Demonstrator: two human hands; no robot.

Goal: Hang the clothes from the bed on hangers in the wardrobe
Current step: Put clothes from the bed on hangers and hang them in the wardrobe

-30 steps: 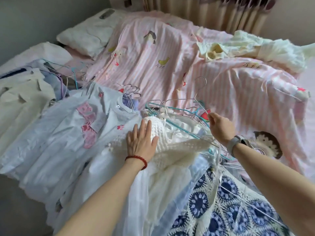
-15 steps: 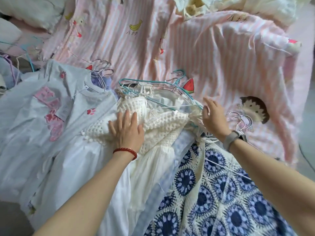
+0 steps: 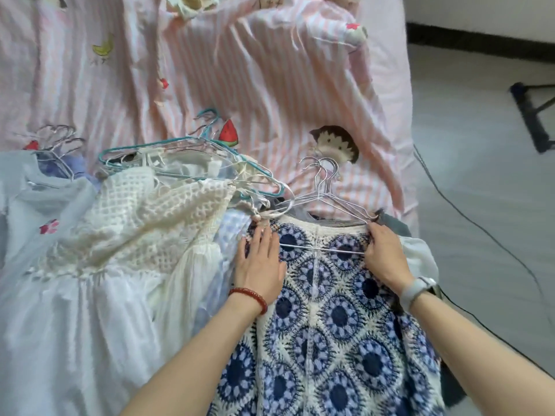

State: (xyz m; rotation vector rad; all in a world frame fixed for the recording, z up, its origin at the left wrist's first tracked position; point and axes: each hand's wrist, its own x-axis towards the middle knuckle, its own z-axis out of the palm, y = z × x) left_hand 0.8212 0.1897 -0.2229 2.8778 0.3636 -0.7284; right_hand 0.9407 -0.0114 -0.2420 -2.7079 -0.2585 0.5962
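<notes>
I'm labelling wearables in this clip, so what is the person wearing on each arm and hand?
Both forearms are bare, with no sleeves in view. The left hand has a thin bracelet of red beads round the wrist. The right hand has a smartwatch on the wrist, with a pale grey band and a dark case. No rings or gloves show.

Pink striped bed [image 3: 270, 85]; hangered clothes [image 3: 330, 310] piled on it.

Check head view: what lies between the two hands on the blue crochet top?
Head view: a silver wire hanger's bar spans from left hand to right hand, lying on the blue crochet top.
</notes>
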